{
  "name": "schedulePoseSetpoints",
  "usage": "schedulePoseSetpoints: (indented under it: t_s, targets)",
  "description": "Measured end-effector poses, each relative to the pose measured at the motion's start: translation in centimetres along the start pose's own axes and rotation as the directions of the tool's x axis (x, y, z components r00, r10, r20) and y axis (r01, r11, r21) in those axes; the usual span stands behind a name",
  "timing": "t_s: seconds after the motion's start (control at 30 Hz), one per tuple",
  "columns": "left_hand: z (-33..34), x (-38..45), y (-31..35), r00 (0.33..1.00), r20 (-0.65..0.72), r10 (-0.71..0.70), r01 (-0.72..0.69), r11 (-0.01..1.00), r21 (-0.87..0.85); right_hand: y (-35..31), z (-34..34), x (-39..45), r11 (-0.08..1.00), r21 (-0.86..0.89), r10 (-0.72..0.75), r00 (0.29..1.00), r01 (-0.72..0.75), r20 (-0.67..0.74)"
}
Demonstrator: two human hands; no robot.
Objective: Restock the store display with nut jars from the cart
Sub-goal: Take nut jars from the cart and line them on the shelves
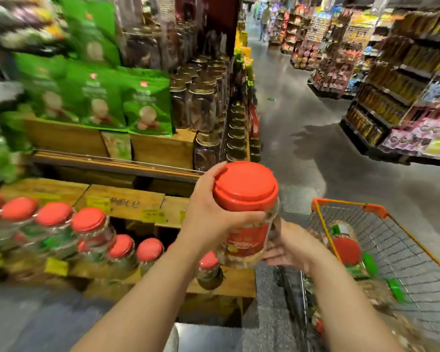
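Mid-transfer: left hand (208, 212) gripped jar (247, 214) below its lid, right hand (287, 247) cupped underneath, fingers loosely spread. Next: set it among display jars (89, 224) at nine o'clock.

Red-lidded jars (88, 226) stand along the wooden display (123, 199).
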State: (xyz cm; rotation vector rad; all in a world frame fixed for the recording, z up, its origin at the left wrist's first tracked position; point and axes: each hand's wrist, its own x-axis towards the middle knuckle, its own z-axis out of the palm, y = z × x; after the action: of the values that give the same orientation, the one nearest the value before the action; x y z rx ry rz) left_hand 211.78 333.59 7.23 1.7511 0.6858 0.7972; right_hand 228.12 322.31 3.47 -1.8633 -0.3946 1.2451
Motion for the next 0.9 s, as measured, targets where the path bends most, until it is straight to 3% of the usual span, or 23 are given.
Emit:
schedulePoseSetpoints:
  t_s: [0.2, 0.4, 0.57, 0.7, 0.9]
  targets:
    - [-5.6, -4.2, -0.9, 0.990, -0.129, -0.056, 0.065, 0.996, 0.066, -1.8, 5.2, -0.1, 0.969, -0.159, -0.175, 0.981, 0.186, 0.082]
    - [-10.8, -6.6, -1.5, 0.980, -0.162, -0.114, 0.118, 0.993, 0.014, -4.5, 10.2, -1.2, 0.908, -0.076, -0.404, 0.909, 0.411, 0.100]
    - [-16.0, -7.8, -2.6, 0.984, -0.138, -0.116, 0.117, 0.993, -0.005, -5.9, 15.3, -3.5, 0.895, 0.021, -0.445, 0.887, 0.446, 0.125]
    - [-20.7, -8.1, -3.6, 0.985, -0.113, -0.127, 0.127, 0.992, -0.012, -7.0, 20.5, -5.3, 0.888, -0.012, -0.453, 0.877, 0.461, 0.162]
    - [-27.4, -8.2, -5.5, 0.992, -0.057, -0.114, 0.112, 0.993, -0.033, -8.0, 27.7, -6.0, 0.858, -0.020, -0.511, 0.856, 0.514, 0.074]
